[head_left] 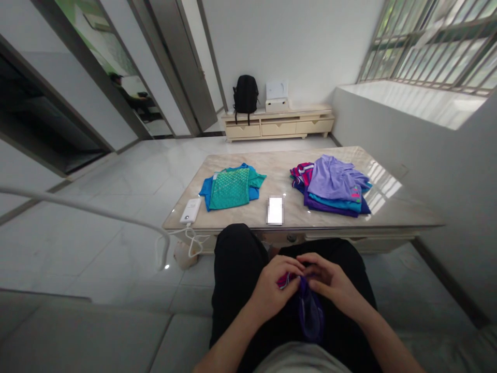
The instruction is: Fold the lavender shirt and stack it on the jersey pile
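My left hand (pixel 274 287) and my right hand (pixel 330 282) meet over my lap, both gripping a small purple garment (pixel 310 313) with a pink-striped edge. The cloth hangs down between my knees, bunched at the top where my fingers pinch it. I sit on a grey sofa, in black trousers, facing a low marble table (pixel 396 207). On it lie a folded teal and blue shirt (pixel 231 187) at the left and a pile of folded purple, teal and striped clothes (pixel 334 185) at the right.
A phone (pixel 275 210) lies at the table's near edge, a white power bank (pixel 190 211) with a cable at its left corner. A cream cabinet (pixel 277 124) with a black backpack (pixel 246 96) stands by the far wall. A white ledge (pixel 411 98) runs under the window at the right.
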Available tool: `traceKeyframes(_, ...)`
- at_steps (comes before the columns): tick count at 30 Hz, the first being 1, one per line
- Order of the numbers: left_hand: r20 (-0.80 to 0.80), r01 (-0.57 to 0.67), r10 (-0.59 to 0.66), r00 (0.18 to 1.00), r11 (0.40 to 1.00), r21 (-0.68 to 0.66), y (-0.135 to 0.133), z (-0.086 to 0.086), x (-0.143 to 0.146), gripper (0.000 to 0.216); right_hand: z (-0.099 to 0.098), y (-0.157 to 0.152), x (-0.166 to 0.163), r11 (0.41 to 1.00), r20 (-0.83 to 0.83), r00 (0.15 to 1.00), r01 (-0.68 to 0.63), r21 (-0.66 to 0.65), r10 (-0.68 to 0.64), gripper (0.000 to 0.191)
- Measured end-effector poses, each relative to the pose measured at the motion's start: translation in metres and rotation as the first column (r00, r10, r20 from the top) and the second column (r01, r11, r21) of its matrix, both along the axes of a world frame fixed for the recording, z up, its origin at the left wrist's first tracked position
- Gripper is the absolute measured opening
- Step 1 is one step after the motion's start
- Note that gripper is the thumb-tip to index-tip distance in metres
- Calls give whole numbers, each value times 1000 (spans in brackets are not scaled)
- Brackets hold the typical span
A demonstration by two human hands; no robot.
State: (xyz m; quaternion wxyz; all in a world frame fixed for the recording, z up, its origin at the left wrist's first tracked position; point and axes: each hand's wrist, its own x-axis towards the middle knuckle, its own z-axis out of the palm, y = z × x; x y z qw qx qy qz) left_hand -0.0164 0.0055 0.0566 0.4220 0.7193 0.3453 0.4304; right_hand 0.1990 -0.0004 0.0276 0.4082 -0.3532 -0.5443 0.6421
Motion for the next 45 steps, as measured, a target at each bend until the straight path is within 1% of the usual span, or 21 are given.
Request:
traceKeyframes(3,-39,-131,132,990,991,20,5,-1,-1,10,12,-4,-1,998,72,997,20,60,-25,56)
traceKeyframes(5,-100,-233,237,966,971,50,8,0,0,6,21,-8,-4,992,216,976,11,122,-38,63)
traceKeyframes(6,-119,-267,274,954,961,69,9,0,1,5,25,-9,-5,988,302,951,15,155,-62,63)
traceKeyframes(7,-127,-287,296,947,954,85,10,1,1,6,27,-10,-7,983,380,920,27,183,-96,57)
traceKeyframes(8,-125,-296,307,943,950,99,11,2,2,8,27,-9,-8,978,445,886,44,202,-131,47)
traceKeyframes(10,-115,-299,313,943,946,124,11,4,3,9,24,-7,-8,971,531,824,91,220,-197,27)
traceKeyframes(11,-113,-298,314,943,945,135,11,4,3,8,21,-6,-7,968,561,797,113,225,-224,22)
traceKeyframes(13,-114,-300,315,942,944,134,10,5,3,8,14,-3,-2,957,596,756,147,248,-271,20)
traceKeyframes(16,-123,-291,304,945,950,110,8,3,1,7,10,1,5,941,586,747,165,295,-314,18)
traceKeyframes(21,-138,-289,303,943,951,110,10,-1,-4,6,15,4,10,932,549,766,180,314,-334,16)
traceKeyframes(23,-138,-290,305,942,949,121,13,-1,-6,7,17,6,13,916,524,763,226,332,-378,16)
traceKeyframes(25,-135,-290,307,942,948,135,16,0,-9,8,18,8,19,891,484,756,302,339,-440,17)
traceKeyframes(29,-136,-279,307,942,941,191,20,3,-11,9,24,10,31,819,379,733,436,373,-564,16)
traceKeyframes(31,-128,-281,314,941,934,222,20,5,-10,9,28,9,32,775,335,718,454,439,-610,14)
traceKeyframes(33,-102,-301,330,939,926,226,18,6,-8,8,32,9,31,733,301,708,440,519,-639,12)
traceKeyframes(34,-85,-315,338,937,926,209,18,6,-6,6,34,8,29,713,292,703,425,558,-648,10)
traceKeyframes(36,-51,-329,337,940,936,124,16,6,-1,5,36,8,25,679,292,692,385,625,-661,8)
traceKeyframes(38,-10,-311,311,950,950,9,16,6,4,9,37,7,22,646,302,665,357,674,-683,9)
traceKeyframes(40,21,-297,298,954,953,-54,16,6,10,14,39,7,20,609,303,631,347,713,-715,9)
traceKeyframes(42,16,-323,323,946,946,-26,19,6,14,16,43,6,19,570,296,600,337,749,-743,10)
traceKeyframes(45,-40,-368,377,925,919,142,26,6,16,17,54,9,21,510,274,569,308,803,-775,10)
